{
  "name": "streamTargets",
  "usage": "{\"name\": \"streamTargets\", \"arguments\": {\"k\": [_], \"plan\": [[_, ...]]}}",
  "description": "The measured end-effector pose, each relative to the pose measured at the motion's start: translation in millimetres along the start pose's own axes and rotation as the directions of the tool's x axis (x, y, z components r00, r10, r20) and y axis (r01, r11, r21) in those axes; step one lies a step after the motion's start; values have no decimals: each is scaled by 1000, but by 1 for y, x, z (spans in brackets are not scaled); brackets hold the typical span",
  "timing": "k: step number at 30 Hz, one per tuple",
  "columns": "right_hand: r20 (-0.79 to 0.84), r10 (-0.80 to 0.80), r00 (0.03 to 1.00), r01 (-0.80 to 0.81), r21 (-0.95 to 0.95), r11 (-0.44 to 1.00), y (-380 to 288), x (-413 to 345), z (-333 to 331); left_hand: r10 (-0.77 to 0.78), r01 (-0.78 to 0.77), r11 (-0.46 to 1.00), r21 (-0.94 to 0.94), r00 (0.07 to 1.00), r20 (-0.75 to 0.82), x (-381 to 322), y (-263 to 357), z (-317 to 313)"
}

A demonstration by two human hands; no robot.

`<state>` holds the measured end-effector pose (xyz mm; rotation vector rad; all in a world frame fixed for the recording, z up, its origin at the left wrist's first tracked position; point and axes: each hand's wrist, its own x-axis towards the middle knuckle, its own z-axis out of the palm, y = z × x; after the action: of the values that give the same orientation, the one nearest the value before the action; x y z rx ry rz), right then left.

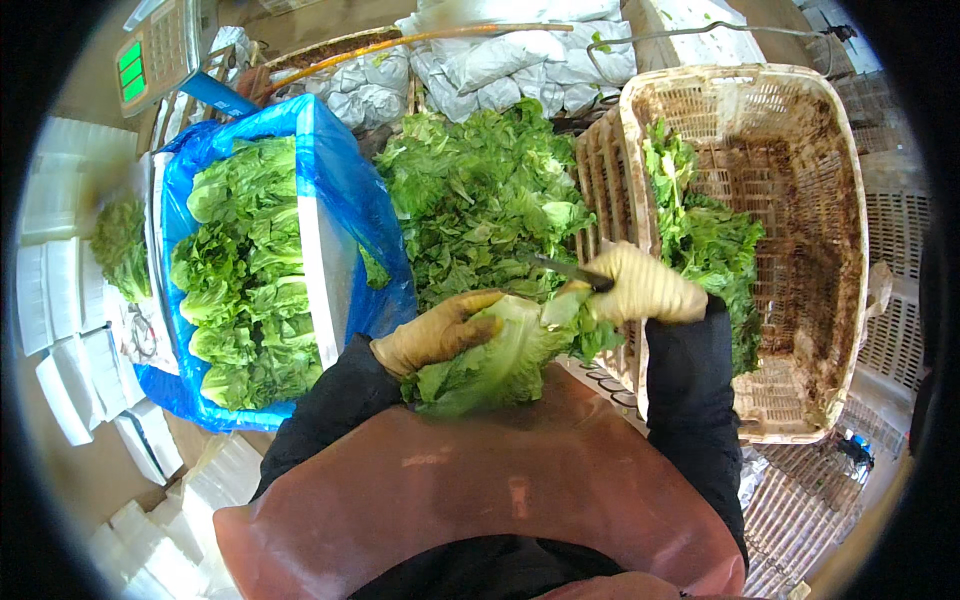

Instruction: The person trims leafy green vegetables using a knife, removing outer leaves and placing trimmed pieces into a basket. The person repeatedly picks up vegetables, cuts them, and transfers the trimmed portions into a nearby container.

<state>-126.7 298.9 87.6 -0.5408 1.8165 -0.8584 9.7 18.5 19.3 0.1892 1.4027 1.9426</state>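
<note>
My left hand (442,334), in a soiled yellowish glove, grips a head of leafy lettuce (499,352) just above my brown apron (480,465). Its cut end points to the right. In my gloved right hand (641,289) is a knife (574,271), its blade angled left over loose leaves by the lettuce's base. Motion blurs this hand, and part of the handle is hidden by the fingers. Beyond both hands lies a large heap of trimmed lettuce leaves (487,187).
At left, a white foam box (319,270) lined with blue plastic (360,195) holds packed lettuce heads (251,277). A digital scale display (154,64) stands behind it. To the right, a dirty plastic crate (806,262) contains some lettuce (712,247). White sacks (517,56) lie at the back.
</note>
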Motion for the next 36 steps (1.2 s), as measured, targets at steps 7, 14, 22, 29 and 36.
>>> {"name": "streamTargets", "arguments": {"k": [7,14,22,29,36], "plan": [[-329,264,907,-257,67,964,5,73,-24,89,-113,969,-220,989,-119,19,-38,-31],[-639,64,766,167,294,941,1,16,38,250,-458,837,-301,808,-533,30,-21,-49],[-621,255,741,415,722,554,29,44,91,324,-69,914,400,719,-615,30,13,-56],[-566,12,824,468,693,548,15,45,43,280,-197,954,225,852,-442,-35,26,-110],[-435,-98,895,262,336,904,-102,170,58,647,295,671,680,214,-732,-137,16,-169]]}}
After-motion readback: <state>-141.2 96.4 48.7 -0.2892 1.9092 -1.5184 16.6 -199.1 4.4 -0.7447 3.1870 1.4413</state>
